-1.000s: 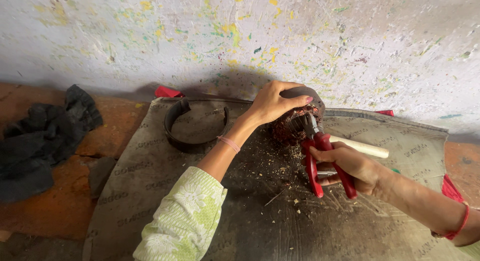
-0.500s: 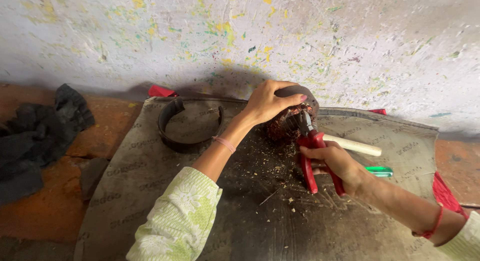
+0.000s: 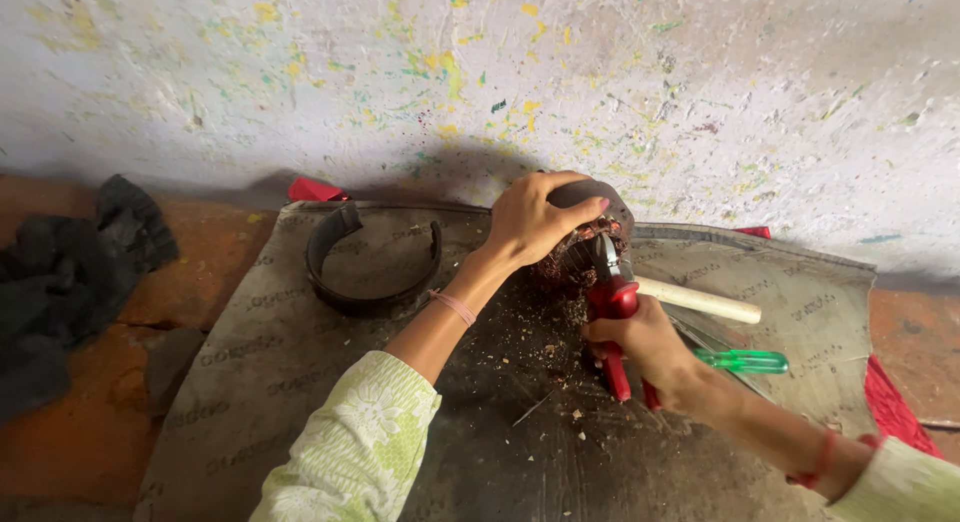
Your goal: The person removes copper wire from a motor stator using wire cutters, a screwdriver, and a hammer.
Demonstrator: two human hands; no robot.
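At the far edge of the grey mat (image 3: 300,382), against the wall, the left hand (image 3: 530,222) clamps its fingers over a dark round motor part (image 3: 590,244). The right hand (image 3: 640,342), just nearer, grips red-handled cutters (image 3: 612,312), long axis pointing away into the part's wound underside. A wooden handle (image 3: 700,300) and green screwdriver (image 3: 745,361) crowd the right; open mat lies nearer.

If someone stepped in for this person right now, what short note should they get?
Left hand grips the top of the dark round motor part, steadying it on the grey mat.
Right hand holds the red-handled cutters, jaws at the part's copper windings.
Done: loose bits litter the mat.
Left: windings remain in the part.
Nearby: a wooden handle, a green-handled tool, a black ring.
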